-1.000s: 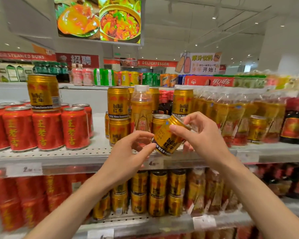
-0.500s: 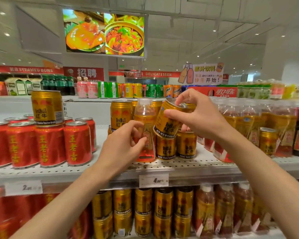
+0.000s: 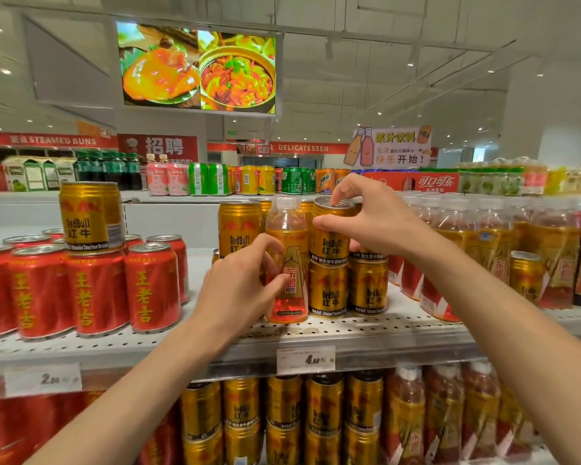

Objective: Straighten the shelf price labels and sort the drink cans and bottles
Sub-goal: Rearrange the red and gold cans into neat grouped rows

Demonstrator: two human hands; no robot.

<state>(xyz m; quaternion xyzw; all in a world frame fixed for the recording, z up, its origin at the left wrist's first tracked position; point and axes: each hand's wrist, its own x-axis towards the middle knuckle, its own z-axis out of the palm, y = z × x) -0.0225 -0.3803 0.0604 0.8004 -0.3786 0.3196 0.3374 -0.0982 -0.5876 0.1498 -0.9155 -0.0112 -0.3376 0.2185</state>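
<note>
The right hand grips a gold can by its rim, thumb and fingers curled round the top; the can stands upright on a lower gold can. The left hand has its fingers curled round an orange bottle just beside that stack. Both stand on the shelf, above a price label. Red cans stand well to the left.

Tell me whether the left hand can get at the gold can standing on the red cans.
Probably yes: the gold can stands exposed atop the red cans, but the left hand must first release the bottle.
</note>
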